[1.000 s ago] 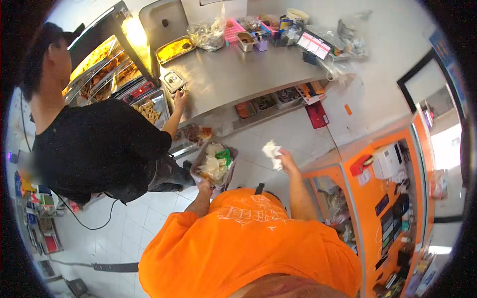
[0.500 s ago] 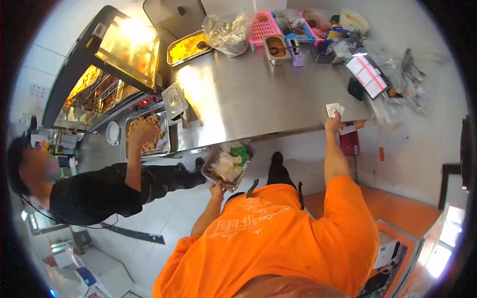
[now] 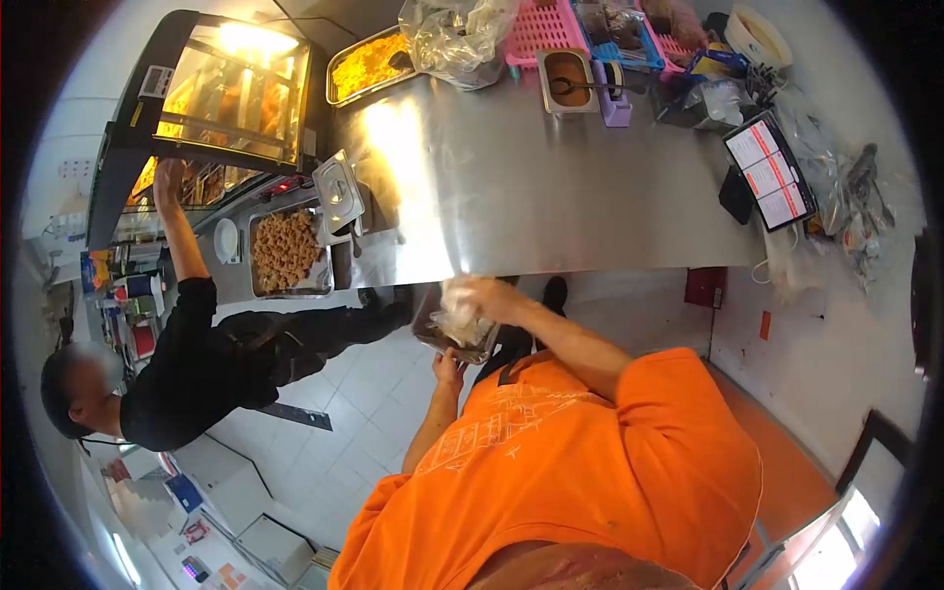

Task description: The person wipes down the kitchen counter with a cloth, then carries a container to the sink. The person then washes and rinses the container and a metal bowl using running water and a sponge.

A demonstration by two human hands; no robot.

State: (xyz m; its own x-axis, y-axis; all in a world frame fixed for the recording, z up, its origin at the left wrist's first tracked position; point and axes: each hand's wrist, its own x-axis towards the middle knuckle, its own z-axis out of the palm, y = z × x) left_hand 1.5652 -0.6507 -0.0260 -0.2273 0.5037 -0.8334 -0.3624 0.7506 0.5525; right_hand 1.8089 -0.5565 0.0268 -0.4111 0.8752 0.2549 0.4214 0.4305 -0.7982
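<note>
My left hand [image 3: 448, 367] grips the near edge of a clear-walled bin [image 3: 483, 351] with crumpled bags inside, held below the counter's front edge. Over the bin's opening is my right hand [image 3: 484, 298], bent inward and blurred. Something whitish shows at its fingers, too smeared to make out. The right hand hides much of the bin's contents, and its fingertips cannot be told apart from the pale plastic beneath.
A steel counter [image 3: 551, 206] runs ahead, with a lidded steel pan [image 3: 337, 192], a food tray [image 3: 287, 251], a sauce container [image 3: 567, 81] and a tablet [image 3: 770, 172]. At left, a co-worker [image 3: 187, 344] reaches into the lit display case [image 3: 236, 88].
My right hand has moved from the counter's right end, where it held white paper, left and down to the bin. The co-worker's hand has gone from the food tray to the display case.
</note>
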